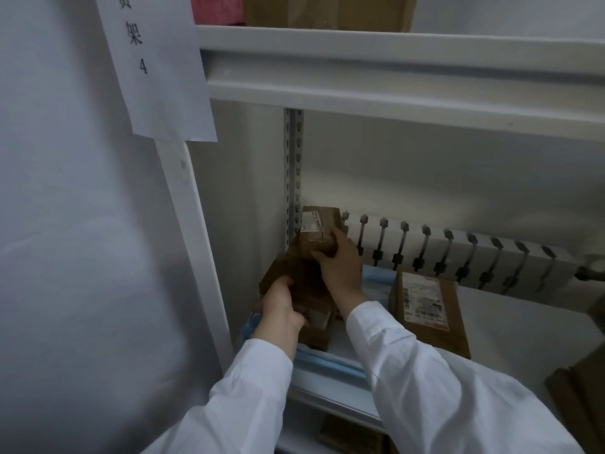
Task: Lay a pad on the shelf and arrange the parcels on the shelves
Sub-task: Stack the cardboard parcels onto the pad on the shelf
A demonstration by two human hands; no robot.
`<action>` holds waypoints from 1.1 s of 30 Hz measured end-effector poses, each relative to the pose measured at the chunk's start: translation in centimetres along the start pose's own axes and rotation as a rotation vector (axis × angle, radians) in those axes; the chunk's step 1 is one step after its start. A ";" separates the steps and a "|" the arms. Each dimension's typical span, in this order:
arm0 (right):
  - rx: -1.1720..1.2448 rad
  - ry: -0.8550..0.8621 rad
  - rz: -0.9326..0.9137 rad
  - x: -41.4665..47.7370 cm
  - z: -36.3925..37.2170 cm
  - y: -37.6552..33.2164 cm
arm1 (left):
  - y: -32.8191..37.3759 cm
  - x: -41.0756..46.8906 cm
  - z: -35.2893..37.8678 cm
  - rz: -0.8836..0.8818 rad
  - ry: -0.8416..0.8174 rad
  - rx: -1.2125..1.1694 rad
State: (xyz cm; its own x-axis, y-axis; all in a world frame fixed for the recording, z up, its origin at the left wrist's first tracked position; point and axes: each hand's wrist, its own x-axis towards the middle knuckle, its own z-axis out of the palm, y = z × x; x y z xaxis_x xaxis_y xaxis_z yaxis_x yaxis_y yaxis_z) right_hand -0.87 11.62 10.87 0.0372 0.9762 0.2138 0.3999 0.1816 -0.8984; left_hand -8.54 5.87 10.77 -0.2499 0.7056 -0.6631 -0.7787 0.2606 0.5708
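Brown cardboard parcels are stacked at the left end of a white shelf (507, 339). My left hand (281, 309) grips the near edge of a dark brown parcel (294, 273) in that stack. My right hand (340, 260) holds the side of a labelled brown parcel (319, 231) that leans against the rear upright. A third parcel (429, 309) with a white shipping label lies flat further right. A pale blue pad (330, 360) covers the shelf under the parcels, its edge showing at the front.
A white radiator (458, 253) runs along the back behind the shelf. The upper shelf beam (393, 80) hangs overhead with boxes on it. A paper sign (154, 60) hangs on the left upright. More brown boxes (576, 388) sit at the right edge and on the shelf below.
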 end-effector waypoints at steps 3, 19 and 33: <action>-0.067 0.053 -0.009 -0.2 -0.2 0.1 | 0.0 -0.4 0.2 0.001 0.015 -0.014; -0.222 0.004 0.015 -0.3 -0.3 -0.1 | 0.1 0.2 0.3 0.102 0.204 0.002; -0.120 0.042 0.046 -2.7 -8.0 -0.7 | -2.8 -3.8 2.9 0.605 0.333 0.358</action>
State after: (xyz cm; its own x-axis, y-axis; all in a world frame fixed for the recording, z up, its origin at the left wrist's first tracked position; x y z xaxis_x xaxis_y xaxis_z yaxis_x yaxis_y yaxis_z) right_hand 6.06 7.92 13.97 0.0948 0.9768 0.1918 0.5038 0.1191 -0.8556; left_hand -3.75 4.41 13.08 -0.7763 0.5723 -0.2643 -0.2323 0.1300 0.9639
